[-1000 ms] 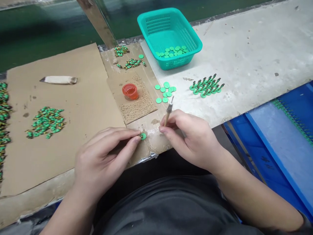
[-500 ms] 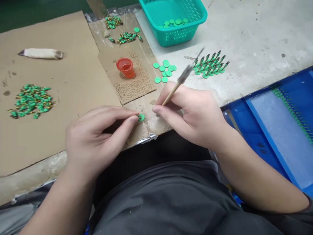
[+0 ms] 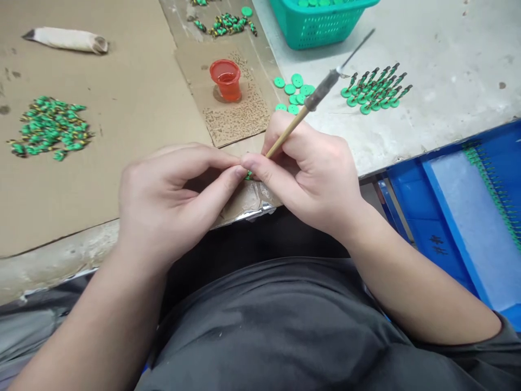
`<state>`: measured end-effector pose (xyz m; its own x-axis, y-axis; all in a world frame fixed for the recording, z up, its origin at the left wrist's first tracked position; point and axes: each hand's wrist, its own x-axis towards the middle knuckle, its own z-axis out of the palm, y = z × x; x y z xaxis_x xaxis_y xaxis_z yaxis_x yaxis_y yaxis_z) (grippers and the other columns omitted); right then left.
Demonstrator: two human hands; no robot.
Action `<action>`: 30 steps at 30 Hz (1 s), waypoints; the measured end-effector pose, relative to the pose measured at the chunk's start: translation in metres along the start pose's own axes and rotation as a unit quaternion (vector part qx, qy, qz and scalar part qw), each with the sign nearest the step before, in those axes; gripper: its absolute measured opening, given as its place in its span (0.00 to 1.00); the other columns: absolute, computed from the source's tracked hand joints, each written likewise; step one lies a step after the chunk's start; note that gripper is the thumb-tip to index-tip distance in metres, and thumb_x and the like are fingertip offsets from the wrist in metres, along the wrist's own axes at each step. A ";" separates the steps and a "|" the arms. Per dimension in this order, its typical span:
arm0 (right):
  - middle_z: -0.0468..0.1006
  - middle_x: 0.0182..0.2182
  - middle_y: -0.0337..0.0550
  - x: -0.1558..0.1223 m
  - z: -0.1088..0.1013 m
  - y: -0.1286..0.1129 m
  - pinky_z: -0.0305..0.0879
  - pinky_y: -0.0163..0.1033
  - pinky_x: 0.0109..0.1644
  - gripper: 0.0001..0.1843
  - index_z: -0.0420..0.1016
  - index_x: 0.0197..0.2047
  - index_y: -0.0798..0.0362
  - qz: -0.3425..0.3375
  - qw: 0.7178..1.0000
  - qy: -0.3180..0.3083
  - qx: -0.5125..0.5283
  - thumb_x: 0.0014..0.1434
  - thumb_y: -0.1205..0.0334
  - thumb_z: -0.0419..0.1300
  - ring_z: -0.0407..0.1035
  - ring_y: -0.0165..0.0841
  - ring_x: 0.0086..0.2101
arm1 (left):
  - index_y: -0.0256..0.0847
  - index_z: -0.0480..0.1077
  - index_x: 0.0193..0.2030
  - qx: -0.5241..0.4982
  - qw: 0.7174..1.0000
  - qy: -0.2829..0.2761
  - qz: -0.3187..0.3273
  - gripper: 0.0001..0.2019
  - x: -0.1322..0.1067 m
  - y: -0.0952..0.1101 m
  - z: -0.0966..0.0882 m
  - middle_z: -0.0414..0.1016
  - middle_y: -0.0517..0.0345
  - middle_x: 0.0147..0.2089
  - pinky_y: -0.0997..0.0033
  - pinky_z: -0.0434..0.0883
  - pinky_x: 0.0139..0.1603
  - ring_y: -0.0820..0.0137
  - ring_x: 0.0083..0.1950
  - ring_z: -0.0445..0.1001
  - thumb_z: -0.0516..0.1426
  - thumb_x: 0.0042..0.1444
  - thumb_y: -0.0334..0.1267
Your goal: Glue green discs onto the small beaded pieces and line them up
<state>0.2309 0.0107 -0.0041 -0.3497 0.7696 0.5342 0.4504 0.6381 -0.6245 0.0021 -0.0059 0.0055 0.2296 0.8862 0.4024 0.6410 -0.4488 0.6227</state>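
Note:
My left hand [image 3: 175,190] pinches a small green disc [image 3: 248,175] close to the table's front edge; most of the disc is behind fingers. My right hand [image 3: 313,174] is closed around a thin wooden-handled tool [image 3: 290,130] with a grey wrapped collar and a needle-like tip pointing up and away. Its thumb and fingertip meet the left fingertips at the disc. Whether a small figure is also between the fingers is hidden. Beyond the right hand lie several loose green discs [image 3: 297,81]. To their right, rows of small dark figures stand on green discs [image 3: 376,89].
A red cup [image 3: 227,81] with liquid stands on speckled cardboard [image 3: 236,125]. Piles of small green-and-yellow figures lie left [image 3: 52,127] and at the back [image 3: 228,25]. A teal basket [image 3: 321,27] is at the back, a cream-coloured cone [image 3: 65,41] far left, blue trays [image 3: 443,217] lower right.
My right hand has moved left so its fingertips meet the left hand's at the green disc, which is now mostly covered. The whole view has shifted, and things at the back sit higher.

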 end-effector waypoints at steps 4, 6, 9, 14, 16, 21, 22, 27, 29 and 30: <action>0.81 0.41 0.34 0.000 0.000 -0.001 0.79 0.34 0.53 0.16 0.71 0.43 0.46 -0.012 1.000 0.008 -0.002 0.88 0.56 0.63 0.82 0.30 0.42 | 0.49 0.90 0.48 0.006 1.000 -0.001 0.004 0.05 0.000 0.000 0.000 0.93 0.69 0.44 0.75 0.75 0.48 0.76 0.43 0.86 0.69 0.78 0.40; 0.82 0.40 0.35 0.001 0.000 -0.001 0.78 0.34 0.53 0.15 0.71 0.43 0.45 -0.013 1.000 0.011 0.000 0.87 0.58 0.65 0.82 0.30 0.41 | 0.49 0.90 0.48 0.006 1.000 -0.003 0.005 0.05 0.000 0.000 0.000 0.93 0.69 0.45 0.74 0.76 0.48 0.75 0.43 0.86 0.69 0.78 0.40; 0.82 0.40 0.35 0.001 0.000 -0.001 0.78 0.35 0.53 0.14 0.72 0.44 0.45 -0.003 1.000 0.009 -0.006 0.87 0.56 0.65 0.82 0.31 0.41 | 0.48 0.90 0.49 0.009 1.000 -0.005 0.010 0.06 0.001 0.001 -0.001 0.93 0.69 0.45 0.74 0.76 0.49 0.76 0.44 0.87 0.69 0.79 0.40; 0.84 0.41 0.37 0.001 0.001 -0.004 0.80 0.37 0.56 0.15 0.77 0.48 0.46 0.019 1.000 -0.002 -0.014 0.89 0.49 0.61 0.83 0.33 0.43 | 0.49 0.89 0.49 0.014 1.000 -0.005 0.018 0.06 0.000 0.000 -0.001 0.92 0.70 0.45 0.74 0.77 0.49 0.76 0.44 0.86 0.69 0.79 0.39; 0.85 0.40 0.39 0.002 0.002 -0.007 0.80 0.38 0.56 0.15 0.79 0.51 0.47 0.021 1.000 -0.005 -0.015 0.90 0.48 0.60 0.83 0.36 0.43 | 0.49 0.89 0.49 0.015 1.000 -0.006 0.016 0.06 0.000 -0.001 -0.001 0.92 0.70 0.44 0.74 0.77 0.50 0.76 0.44 0.86 0.68 0.80 0.39; 0.85 0.40 0.42 0.001 0.004 -0.017 0.79 0.39 0.58 0.13 0.81 0.54 0.50 0.040 0.999 -0.019 -0.017 0.89 0.51 0.60 0.84 0.40 0.46 | 0.49 0.88 0.48 0.015 1.000 -0.006 0.022 0.07 -0.001 -0.002 -0.001 0.91 0.70 0.43 0.73 0.77 0.49 0.75 0.43 0.85 0.67 0.80 0.39; 0.85 0.40 0.42 0.001 0.004 -0.019 0.79 0.40 0.59 0.12 0.81 0.55 0.49 0.047 0.999 -0.020 -0.018 0.89 0.53 0.61 0.84 0.41 0.46 | 0.49 0.88 0.48 0.013 1.000 -0.005 0.021 0.07 -0.001 -0.001 -0.002 0.91 0.71 0.43 0.73 0.77 0.50 0.75 0.44 0.86 0.66 0.80 0.40; 0.85 0.41 0.42 0.000 0.010 -0.024 0.77 0.40 0.55 0.08 0.80 0.54 0.46 0.066 0.998 0.000 -0.016 0.87 0.57 0.60 0.84 0.41 0.45 | 0.50 0.88 0.49 0.008 1.000 -0.009 0.012 0.07 -0.002 -0.001 -0.001 0.93 0.72 0.47 0.73 0.79 0.54 0.75 0.47 0.88 0.67 0.80 0.42; 0.85 0.41 0.41 0.001 0.012 -0.022 0.76 0.40 0.53 0.08 0.79 0.52 0.46 0.058 0.998 0.008 -0.006 0.87 0.58 0.60 0.83 0.40 0.44 | 0.51 0.88 0.48 0.003 1.000 -0.006 0.020 0.07 -0.002 -0.002 -0.001 0.93 0.71 0.47 0.73 0.79 0.54 0.74 0.47 0.89 0.67 0.80 0.42; 0.85 0.41 0.41 0.002 0.013 -0.021 0.75 0.40 0.52 0.09 0.78 0.50 0.46 0.053 0.999 0.012 0.004 0.87 0.58 0.60 0.83 0.39 0.44 | 0.51 0.88 0.48 -0.001 1.000 -0.007 0.024 0.07 -0.002 -0.004 -0.001 0.93 0.71 0.47 0.72 0.80 0.54 0.74 0.46 0.89 0.67 0.80 0.42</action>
<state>0.2108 -0.0009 0.0024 -0.2812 0.8322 0.4779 0.4771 0.5533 -0.6828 -0.0015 -0.0059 0.0035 0.2711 0.8648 0.4227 0.6276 -0.4918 0.6036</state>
